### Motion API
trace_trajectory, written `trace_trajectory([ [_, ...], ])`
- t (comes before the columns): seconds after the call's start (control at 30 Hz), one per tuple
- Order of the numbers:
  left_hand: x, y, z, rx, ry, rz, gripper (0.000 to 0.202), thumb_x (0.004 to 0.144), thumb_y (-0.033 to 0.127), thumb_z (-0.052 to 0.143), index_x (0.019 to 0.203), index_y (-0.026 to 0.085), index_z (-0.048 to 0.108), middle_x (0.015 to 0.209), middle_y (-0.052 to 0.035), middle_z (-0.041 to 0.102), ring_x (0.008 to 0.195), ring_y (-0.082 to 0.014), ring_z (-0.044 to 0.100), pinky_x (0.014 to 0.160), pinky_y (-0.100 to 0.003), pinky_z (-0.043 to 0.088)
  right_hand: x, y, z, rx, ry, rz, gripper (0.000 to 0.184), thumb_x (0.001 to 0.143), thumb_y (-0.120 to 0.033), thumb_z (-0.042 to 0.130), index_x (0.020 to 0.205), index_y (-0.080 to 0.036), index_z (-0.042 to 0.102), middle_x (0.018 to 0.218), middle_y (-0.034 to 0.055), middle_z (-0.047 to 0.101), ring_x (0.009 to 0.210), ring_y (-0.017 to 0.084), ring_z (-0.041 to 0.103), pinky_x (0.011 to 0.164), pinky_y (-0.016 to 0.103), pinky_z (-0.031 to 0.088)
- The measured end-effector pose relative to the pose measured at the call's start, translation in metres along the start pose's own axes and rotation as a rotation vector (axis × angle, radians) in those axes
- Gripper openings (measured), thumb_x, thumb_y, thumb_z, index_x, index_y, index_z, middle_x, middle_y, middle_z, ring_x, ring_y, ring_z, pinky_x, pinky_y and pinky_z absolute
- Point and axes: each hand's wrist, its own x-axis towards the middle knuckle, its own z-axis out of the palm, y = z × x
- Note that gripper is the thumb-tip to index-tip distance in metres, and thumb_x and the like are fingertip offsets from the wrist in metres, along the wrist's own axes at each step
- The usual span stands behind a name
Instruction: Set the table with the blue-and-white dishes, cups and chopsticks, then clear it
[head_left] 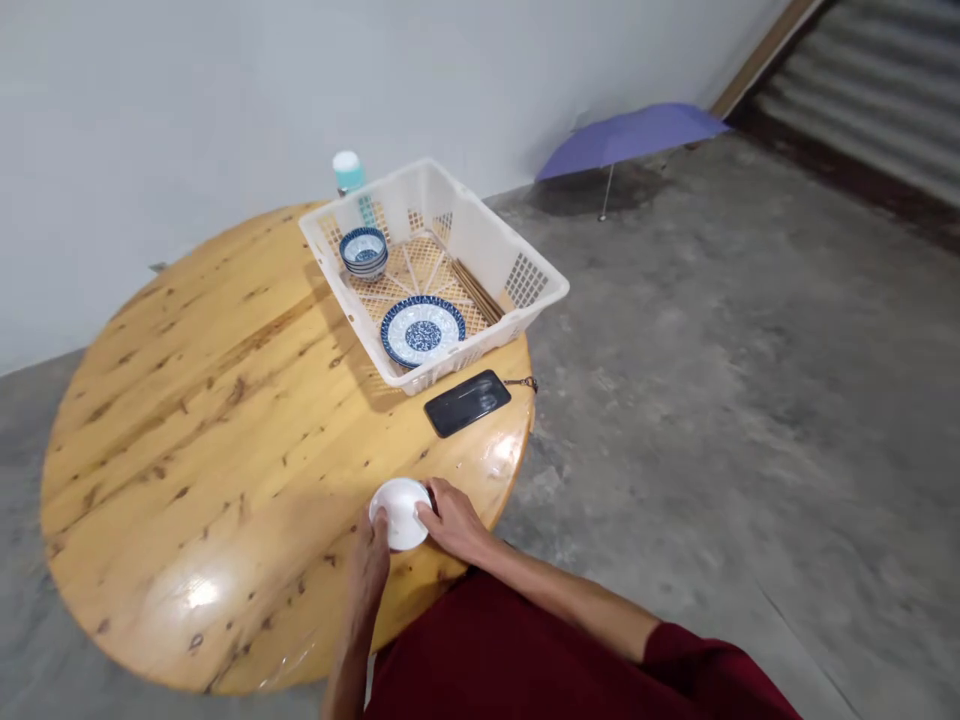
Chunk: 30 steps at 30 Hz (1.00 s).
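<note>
Both hands grip a small round white dish (401, 508) just over the near edge of the wooden table. My left hand (372, 545) is closed on its left rim, thumb on top. On the opposite rim, my right hand (448, 518) pinches the dish, thumb over the edge and fingers beneath. I cannot tell if it is one dish or a stack. Ahead of the hands lies a black smartphone (468, 403) with a short strap. Beyond it stands a white plastic basket (540, 292) holding blue-and-white bowls (364, 252), blue-and-white plates (422, 332) and wooden chopsticks (478, 290).
The round wooden table (187, 430) stands near a pale wall (225, 100). Behind the basket is a turquoise bottle with a white cap (348, 172). An open purple umbrella (634, 138) rests on the grey concrete floor (712, 400) at the back right.
</note>
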Motion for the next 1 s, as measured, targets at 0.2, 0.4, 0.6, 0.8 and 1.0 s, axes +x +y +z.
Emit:
trace_trajectory([
  [0.2,-0.036,0.019,0.021,-0.104,0.019,-0.035,0.076,0.075,0.083,0.049,0.106,0.015,0.062,0.098,-0.0151,0.070,0.084,-0.0292,0.069,0.057,-0.037,0.058,-0.016,0.005,-0.033,-0.050,-0.100,-0.056,0.026,0.093,-0.027,0.047,0.114,-0.014,0.055,0.098,0.0114,0.070,0.085,0.023,0.064,0.079,0.032,0.040],
  [0.4,-0.054,0.043,0.025,-0.083,-0.014,0.048,0.077,0.078,0.084,0.046,0.105,0.014,0.062,0.095,-0.0141,0.069,0.079,-0.0257,0.067,0.061,-0.035,0.058,-0.026,-0.002,-0.060,-0.097,-0.050,-0.095,0.032,0.094,-0.027,0.044,0.118,-0.013,0.060,0.102,0.0138,0.073,0.091,0.025,0.066,0.080,0.031,0.041],
  [0.6,-0.059,0.047,0.021,-0.066,-0.108,0.128,0.068,0.086,0.075,0.041,0.107,0.014,0.062,0.095,-0.0130,0.069,0.083,-0.0259,0.068,0.060,-0.034,0.058,-0.050,0.002,-0.053,-0.029,0.108,-0.057,0.036,0.092,-0.028,0.045,0.119,-0.013,0.062,0.098,0.0117,0.074,0.085,0.023,0.067,0.075,0.030,0.044],
  [0.8,-0.066,0.032,0.030,-0.101,-0.236,0.205,0.058,0.092,0.068,0.039,0.097,0.017,0.066,0.097,-0.0128,0.073,0.093,-0.0272,0.070,0.074,-0.037,0.060,-0.081,0.024,-0.036,0.056,0.238,0.009,0.034,0.092,-0.031,0.043,0.111,-0.013,0.065,0.092,0.0105,0.074,0.078,0.021,0.066,0.072,0.030,0.046],
  [1.0,-0.077,0.036,0.038,-0.129,-0.247,0.155,0.062,0.091,0.069,0.039,0.108,0.017,0.068,0.099,-0.0137,0.074,0.092,-0.0283,0.071,0.064,-0.035,0.060,-0.090,0.031,-0.043,0.106,0.272,0.015,0.033,0.089,-0.030,0.047,0.111,-0.016,0.068,0.090,0.0078,0.074,0.078,0.021,0.065,0.072,0.030,0.047],
])
